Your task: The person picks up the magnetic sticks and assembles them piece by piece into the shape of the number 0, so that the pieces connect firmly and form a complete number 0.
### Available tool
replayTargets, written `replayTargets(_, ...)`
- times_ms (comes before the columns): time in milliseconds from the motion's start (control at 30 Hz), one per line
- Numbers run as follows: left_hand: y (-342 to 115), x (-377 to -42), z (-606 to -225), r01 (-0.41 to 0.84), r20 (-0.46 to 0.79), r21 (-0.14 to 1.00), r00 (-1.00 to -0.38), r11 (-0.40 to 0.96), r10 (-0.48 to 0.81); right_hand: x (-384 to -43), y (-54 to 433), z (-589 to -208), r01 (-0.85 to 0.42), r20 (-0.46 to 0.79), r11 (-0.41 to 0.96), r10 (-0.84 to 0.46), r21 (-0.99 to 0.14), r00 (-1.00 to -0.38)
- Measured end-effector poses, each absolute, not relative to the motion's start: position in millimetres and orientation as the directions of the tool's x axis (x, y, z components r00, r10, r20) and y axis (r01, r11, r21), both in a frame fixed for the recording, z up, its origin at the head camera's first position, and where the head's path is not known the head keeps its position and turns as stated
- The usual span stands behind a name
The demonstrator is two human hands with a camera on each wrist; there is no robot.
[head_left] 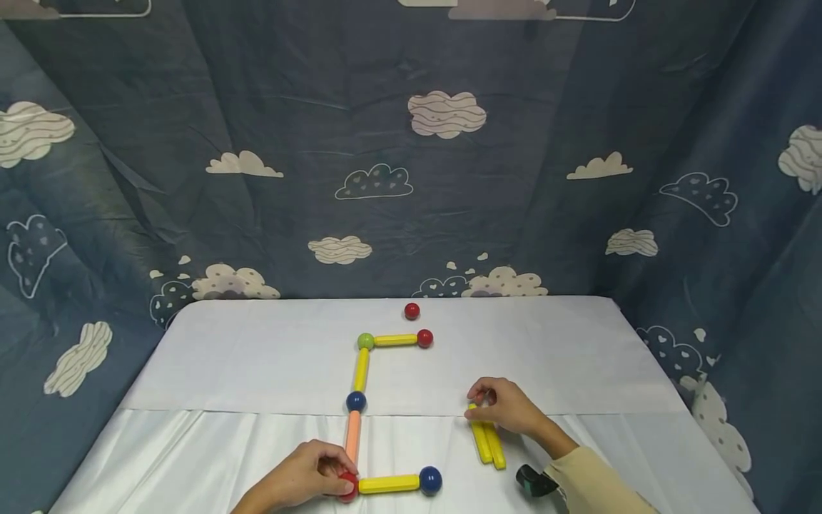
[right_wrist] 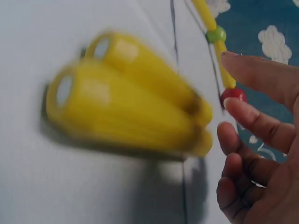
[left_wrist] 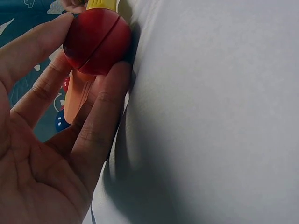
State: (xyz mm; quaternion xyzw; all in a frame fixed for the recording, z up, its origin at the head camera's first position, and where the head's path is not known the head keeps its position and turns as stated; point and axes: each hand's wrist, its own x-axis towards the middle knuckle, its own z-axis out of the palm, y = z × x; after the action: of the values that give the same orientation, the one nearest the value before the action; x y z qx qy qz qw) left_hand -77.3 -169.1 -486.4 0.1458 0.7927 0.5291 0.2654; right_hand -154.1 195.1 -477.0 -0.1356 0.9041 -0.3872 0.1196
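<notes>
My left hand [head_left: 308, 471] pinches a red ball [left_wrist: 97, 41] at the near left corner of a figure of magnetic sticks and balls. From that ball a yellow stick [head_left: 389, 485] runs right to a blue ball [head_left: 430, 480]. An orange stick [head_left: 353, 434] leads away to another blue ball [head_left: 356, 401], then a yellow stick [head_left: 362, 370] to a green ball [head_left: 365, 341]. My right hand [head_left: 507, 407] is at the far ends of two yellow sticks [right_wrist: 126, 102] lying side by side; in the right wrist view its fingers are spread and apart from them.
At the figure's far end, a yellow stick [head_left: 395, 341] joins the green ball to a red ball [head_left: 424, 338]. A loose red ball [head_left: 412, 310] lies near the back edge of the white-covered table [head_left: 270, 357]. Behind hangs a dark cloud-patterned curtain [head_left: 289, 107].
</notes>
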Motion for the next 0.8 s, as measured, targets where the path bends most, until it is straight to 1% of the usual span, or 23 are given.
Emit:
replayTargets(167,-169.2,-76.5,-486.7,-0.065,-0.275,0.918,-0.815,0.392,0.510,-156.8,195.6,-484.1,-0.065,-0.169,0.699,-0.260,-0.712,-0.951)
replayTargets(233,-169.0,-76.4,-486.7,-0.065,-0.277,0.917,-0.815,0.394,0.509,-157.0,194.0,-485.0,-0.053,-0.181,0.722,-0.244,-0.690,-0.953)
replayTargets(533,-170.4,-77.4,-486.7,-0.074,-0.284,0.916,-0.814,0.394,0.507,-158.0,189.5,-484.2,-0.149,-0.125,0.752,-0.295,-0.642,-0.947)
replayTargets(700,-170.4,-77.8,-486.8,-0.069,-0.277,0.920,-0.810,0.385,0.517,-158.5,186.8,-487.2,-0.176,-0.083,0.736,-0.301,-0.654,-0.950)
replayTargets(800,-169.8,-78.0,-487.2,-0.068,-0.273,0.924,-0.807,0.377,0.523,-160.0,183.0,-487.9,-0.164,-0.075,0.724,-0.285,-0.670,-0.955)
